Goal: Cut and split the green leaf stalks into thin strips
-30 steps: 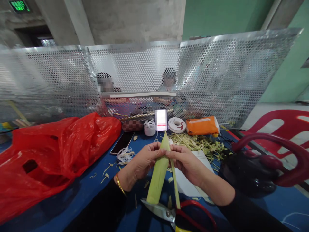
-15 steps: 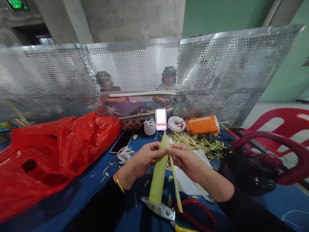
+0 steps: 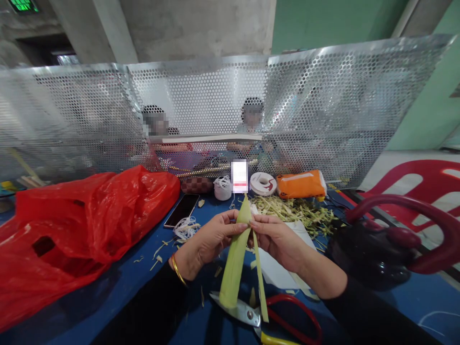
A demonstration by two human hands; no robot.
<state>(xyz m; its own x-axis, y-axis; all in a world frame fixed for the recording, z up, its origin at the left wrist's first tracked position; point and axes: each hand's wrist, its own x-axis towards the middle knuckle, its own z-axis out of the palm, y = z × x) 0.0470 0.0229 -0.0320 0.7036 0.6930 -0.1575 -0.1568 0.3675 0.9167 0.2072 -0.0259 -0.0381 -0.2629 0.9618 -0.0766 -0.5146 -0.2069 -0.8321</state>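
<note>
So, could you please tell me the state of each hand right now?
Left hand: closed, pinching the broad pale-green tapered leaf.
Right hand: closed, pinching the upper end of the narrow pale-green strip.

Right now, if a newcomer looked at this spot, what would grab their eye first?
Probably the big red plastic bag, crumpled across the left side of the blue table. Next might come the pale green leaf at centre, pinched near its pointed end between the left hand and the right hand. At the right, the dark kettle with its curved maroon handle stands out too.
</note>
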